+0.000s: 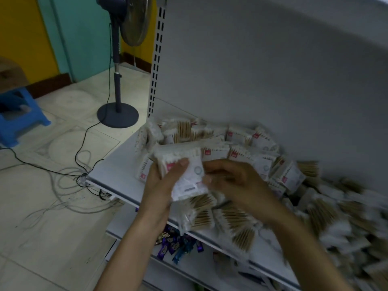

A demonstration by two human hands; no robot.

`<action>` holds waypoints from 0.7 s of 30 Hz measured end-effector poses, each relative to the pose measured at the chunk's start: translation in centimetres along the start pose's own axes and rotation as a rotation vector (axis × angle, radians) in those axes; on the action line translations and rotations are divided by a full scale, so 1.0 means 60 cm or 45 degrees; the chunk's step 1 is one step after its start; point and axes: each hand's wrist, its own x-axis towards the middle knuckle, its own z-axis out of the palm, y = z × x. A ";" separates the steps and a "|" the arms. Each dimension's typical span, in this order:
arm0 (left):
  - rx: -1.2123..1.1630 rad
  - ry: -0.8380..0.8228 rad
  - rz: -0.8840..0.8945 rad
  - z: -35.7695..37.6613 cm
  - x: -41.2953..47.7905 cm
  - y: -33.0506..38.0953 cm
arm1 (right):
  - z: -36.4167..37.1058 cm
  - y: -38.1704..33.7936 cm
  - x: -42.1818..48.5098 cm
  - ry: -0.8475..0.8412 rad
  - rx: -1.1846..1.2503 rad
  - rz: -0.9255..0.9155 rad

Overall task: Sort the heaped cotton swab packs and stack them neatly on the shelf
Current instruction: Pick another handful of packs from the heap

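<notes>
White shelving unit, plain back panel (273, 70), slotted upright (156, 59) at its left edge. Shelf (113, 164) carries the heap of cotton swab packs (294, 185): it runs from the back-left corner to the right edge of view, packs lying at all angles and some hanging over the front lip; the right part is blurred. Pedestal fan (119, 59) stands on the tiled floor just left of the upright, with a blue plastic stool (19, 120) further left. Loose cables (69, 177) are tangled on the floor by the shelf's left corner. Lower shelf holds purple and blue wrapped sweets (174, 246). Above the heap's front, the left hand (163, 185) grips a small stack of packs (186, 175), thumb across the front. Right hand (235, 181) has its fingers curled onto the stack's right edge, pinching it.
</notes>
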 end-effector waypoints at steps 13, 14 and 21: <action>-0.442 -0.046 -0.022 0.006 -0.017 0.011 | -0.050 0.081 0.133 0.581 -1.374 -0.392; -0.394 -0.069 -0.012 0.006 -0.018 0.009 | -0.050 0.081 0.126 0.587 -1.333 -0.405; -0.015 -0.361 -0.061 0.026 -0.033 0.009 | -0.066 0.036 0.020 0.651 0.028 -0.261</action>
